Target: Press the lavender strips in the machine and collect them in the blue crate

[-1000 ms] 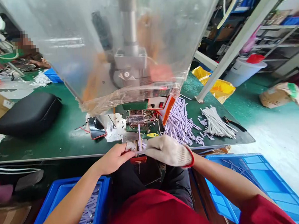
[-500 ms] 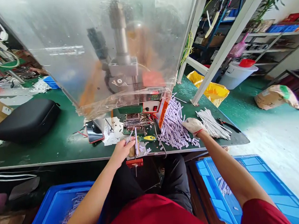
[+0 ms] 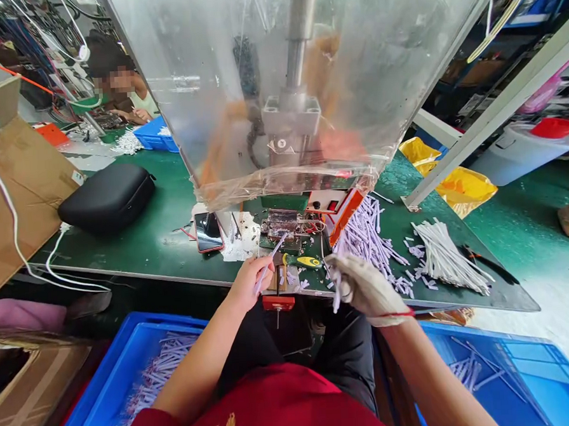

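My bare left hand [image 3: 252,279] is closed around a thin lilac strip [image 3: 277,246], which slants up toward the metal jig [image 3: 284,223] of a bench press. My right hand [image 3: 372,291], in a white glove, hangs over the table's front edge with its fingers pinched on a short lilac strip [image 3: 337,293]. Behind the glove spreads a heap of lilac strips [image 3: 366,231]. A tool with a yellow-green handle [image 3: 309,262] lies between the hands. Below the jig, a red block [image 3: 278,302] sticks out at the table edge.
A cloudy clear guard [image 3: 202,96] hangs before the press. White sticks [image 3: 446,252] and pliers [image 3: 494,267] lie right; a phone [image 3: 208,231] and black case [image 3: 107,197] lie left. Blue bins [image 3: 96,391] [image 3: 544,358] flank my legs. Another person [image 3: 140,96] sits far left.
My right hand has left the side of the heap and come nearer, now with a strip in its fingers. The view has turned left. My left hand still holds a strip.
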